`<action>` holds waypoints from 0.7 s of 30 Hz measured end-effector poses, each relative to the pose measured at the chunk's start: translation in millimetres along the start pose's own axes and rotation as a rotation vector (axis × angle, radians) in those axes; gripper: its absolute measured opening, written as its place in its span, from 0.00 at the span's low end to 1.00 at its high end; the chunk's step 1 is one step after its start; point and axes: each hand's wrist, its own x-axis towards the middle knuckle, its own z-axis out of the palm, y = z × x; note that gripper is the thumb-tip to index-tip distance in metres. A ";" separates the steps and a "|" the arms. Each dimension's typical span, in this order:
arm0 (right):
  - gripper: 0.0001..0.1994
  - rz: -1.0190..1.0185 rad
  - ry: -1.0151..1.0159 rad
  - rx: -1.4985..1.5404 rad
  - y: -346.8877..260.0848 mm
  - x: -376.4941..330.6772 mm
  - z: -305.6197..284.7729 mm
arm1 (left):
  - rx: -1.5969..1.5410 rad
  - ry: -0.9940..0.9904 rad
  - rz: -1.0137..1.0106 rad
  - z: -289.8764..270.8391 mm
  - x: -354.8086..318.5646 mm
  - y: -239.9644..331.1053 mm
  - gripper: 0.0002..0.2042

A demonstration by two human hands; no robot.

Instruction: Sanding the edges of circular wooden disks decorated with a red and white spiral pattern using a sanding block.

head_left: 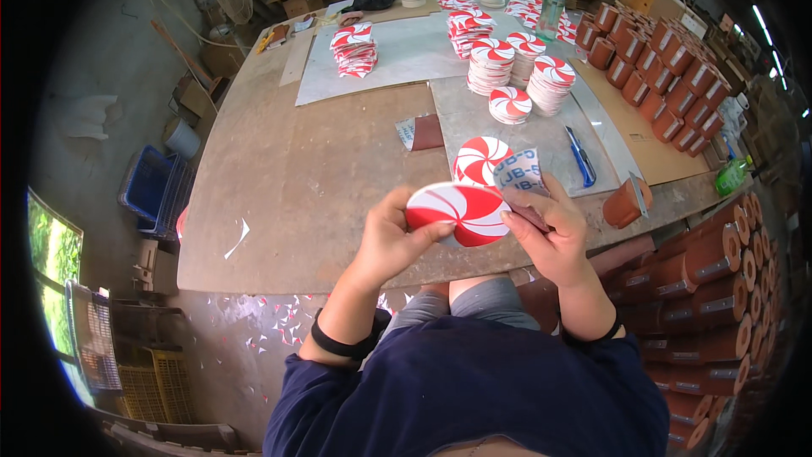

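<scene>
While my left hand (393,233) pinches a round red-and-white swirled disc (463,206) around its eight o'clock, my right hand (554,233), at its three o'clock, pinches folded brown, white-backed sandpaper (523,173) beside the rim.

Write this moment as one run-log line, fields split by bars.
Left hand: grips red-and-white disc | Right hand: holds sandpaper by disc's right edge | Grey board: blue cutter, disc stacks
</scene>
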 end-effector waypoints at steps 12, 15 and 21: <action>0.15 -0.029 -0.040 0.067 -4.7 9.7 -3.4 | -0.966 -0.015 -0.233 7.6 16.9 -15.9 0.12; 0.17 -0.145 -0.023 -0.084 -9.2 22.9 -7.4 | -1.085 -0.139 -0.288 2.9 15.9 -21.7 0.13; 0.21 -0.322 -0.101 -0.244 -3.2 20.0 9.8 | -1.035 -0.190 -0.279 6.7 14.6 -20.7 0.14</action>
